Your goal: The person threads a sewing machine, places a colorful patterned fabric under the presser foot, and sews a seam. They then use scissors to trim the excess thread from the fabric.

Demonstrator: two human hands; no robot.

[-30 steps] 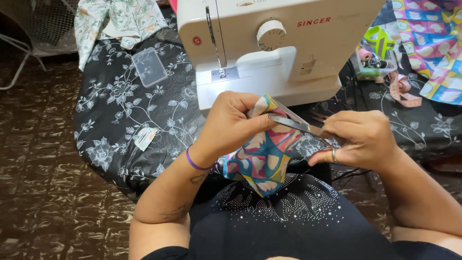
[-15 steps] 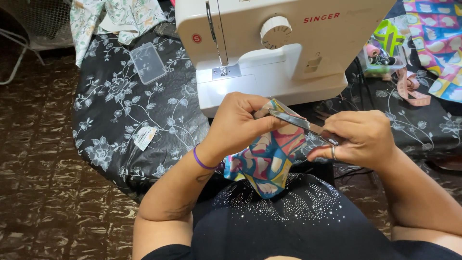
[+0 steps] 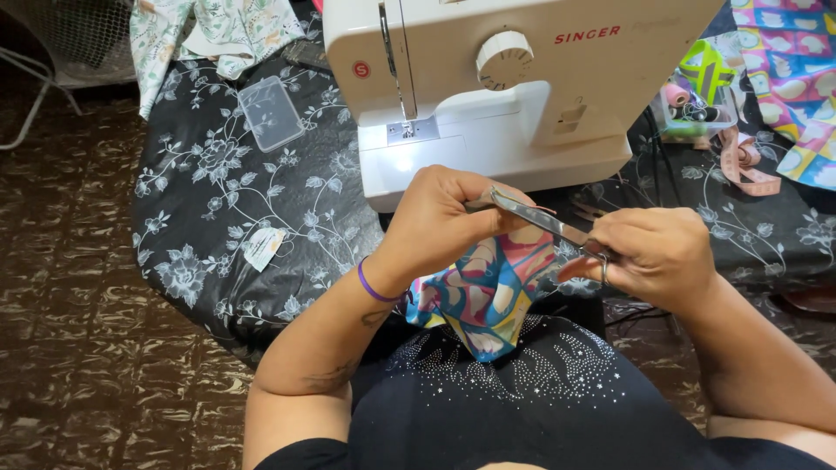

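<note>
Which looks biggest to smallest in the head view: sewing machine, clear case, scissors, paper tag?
1. Sewing machine, largest by far.
2. Scissors and clear case look about alike; the scissors sit nearer the camera, partly hidden by the right hand, so no ranking.
3. Paper tag, smallest.

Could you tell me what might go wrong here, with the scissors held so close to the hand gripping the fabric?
The scissors blade tips sit right against the left hand, so a slip might nick its fingers. The colourful fabric is bunched in that hand, so the blades could catch a fold as well.
</note>
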